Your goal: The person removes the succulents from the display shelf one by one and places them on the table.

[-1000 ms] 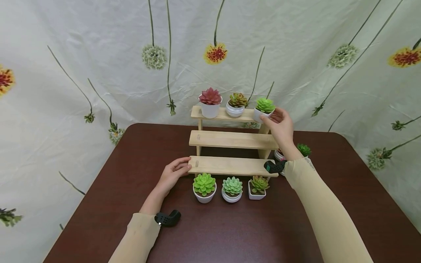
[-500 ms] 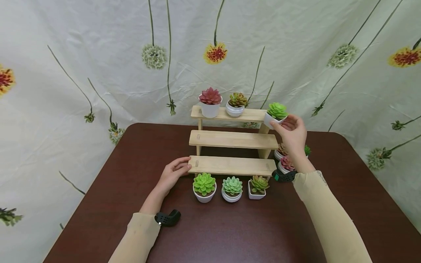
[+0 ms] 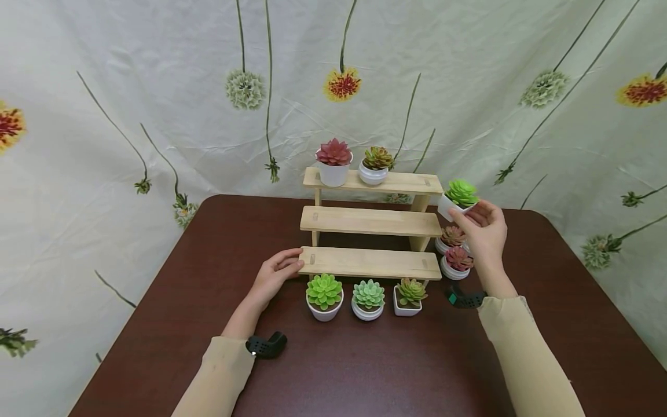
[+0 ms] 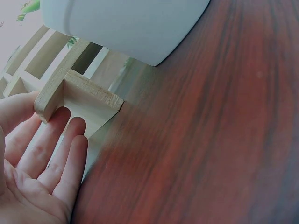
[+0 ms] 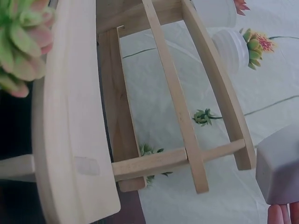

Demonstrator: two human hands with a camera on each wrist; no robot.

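Note:
In the head view my right hand [image 3: 486,230] pinches a square white pot with a bright green artificial succulent [image 3: 461,193]. It is in the air, tilted, just right of the top step of a three-step wooden plant stand [image 3: 370,220]. The pot's grey-white side [image 5: 280,168] and some fingertips show at the right wrist view's edge. My left hand [image 3: 272,274] holds the left end of the lowest step, thumb above and fingers below in the left wrist view. A red succulent [image 3: 334,162] and a brown-green succulent [image 3: 376,165] stand on the top step.
Before the stand are a light green succulent [image 3: 324,296], a mint succulent [image 3: 367,301] and a square-potted succulent [image 3: 409,297]. A brownish succulent [image 3: 452,236] and a pink succulent [image 3: 457,260] stand right of it on the dark table [image 3: 344,370]. Behind hangs a floral cloth [image 3: 182,75].
My right hand has lifted the green succulent off the right end of the top step and carried it right and lower, uncovering the potted succulents beside the stand. My left hand stays put.

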